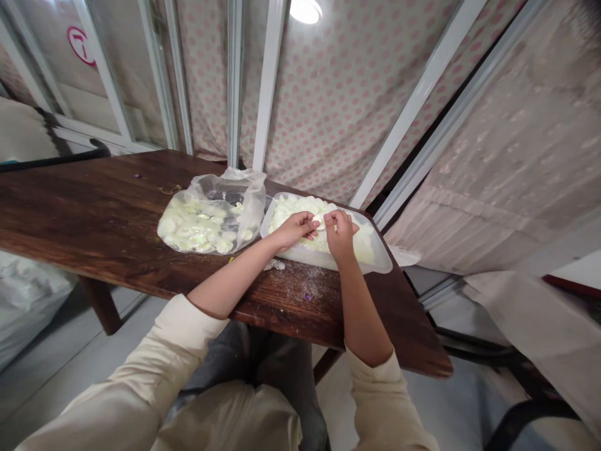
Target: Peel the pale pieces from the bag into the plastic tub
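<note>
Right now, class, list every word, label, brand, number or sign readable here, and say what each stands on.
Only one sign shows: a round red-ringed white sign on a white-framed glass panel, its single red mark too blurred to read; no other text is visible.

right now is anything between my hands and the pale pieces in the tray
Nothing visible does. The left hand and right hand are on the pale pieces inside the white plastic tray, with the rim not between them. The clear plastic bag lies beside the tray, out of the way.
</note>
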A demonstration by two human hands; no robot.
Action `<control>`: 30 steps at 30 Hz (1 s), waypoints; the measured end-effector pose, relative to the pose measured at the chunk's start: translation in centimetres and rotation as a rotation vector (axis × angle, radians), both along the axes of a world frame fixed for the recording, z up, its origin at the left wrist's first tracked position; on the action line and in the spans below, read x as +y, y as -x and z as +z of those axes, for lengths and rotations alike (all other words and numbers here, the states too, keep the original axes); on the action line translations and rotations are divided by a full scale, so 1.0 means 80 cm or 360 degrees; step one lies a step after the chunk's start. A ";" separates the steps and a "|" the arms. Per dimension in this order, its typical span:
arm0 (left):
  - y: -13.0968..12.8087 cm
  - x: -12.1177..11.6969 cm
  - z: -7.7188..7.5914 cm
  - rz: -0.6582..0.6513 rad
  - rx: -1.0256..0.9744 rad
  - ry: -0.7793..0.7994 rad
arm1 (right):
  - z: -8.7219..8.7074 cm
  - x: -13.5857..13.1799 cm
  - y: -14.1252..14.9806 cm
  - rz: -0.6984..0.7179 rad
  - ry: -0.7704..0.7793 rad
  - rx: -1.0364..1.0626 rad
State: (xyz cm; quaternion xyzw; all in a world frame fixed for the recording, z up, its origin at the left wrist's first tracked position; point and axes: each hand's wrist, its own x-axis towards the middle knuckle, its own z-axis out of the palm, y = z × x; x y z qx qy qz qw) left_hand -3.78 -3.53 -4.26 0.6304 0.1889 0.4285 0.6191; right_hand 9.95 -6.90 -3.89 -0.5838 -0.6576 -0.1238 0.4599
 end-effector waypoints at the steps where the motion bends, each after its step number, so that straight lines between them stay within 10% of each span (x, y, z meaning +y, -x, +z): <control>1: 0.000 -0.001 0.000 -0.0006 -0.0003 -0.0004 | 0.001 0.000 0.000 0.0085 0.0024 -0.0004; 6: 0.000 -0.003 0.002 -0.0006 0.0029 -0.0018 | 0.001 0.001 -0.002 0.0207 0.0091 0.0021; 17: -0.002 -0.004 0.004 0.0075 0.0067 0.0005 | -0.002 0.001 0.007 -0.0364 -0.0009 -0.0432; 25: -0.001 -0.001 0.002 0.0123 0.0022 0.0040 | -0.006 0.006 -0.001 -0.0560 0.0041 -0.0122; 30: 0.000 0.000 -0.001 0.0024 0.0013 0.0015 | -0.005 0.005 -0.003 -0.0312 0.0003 0.0017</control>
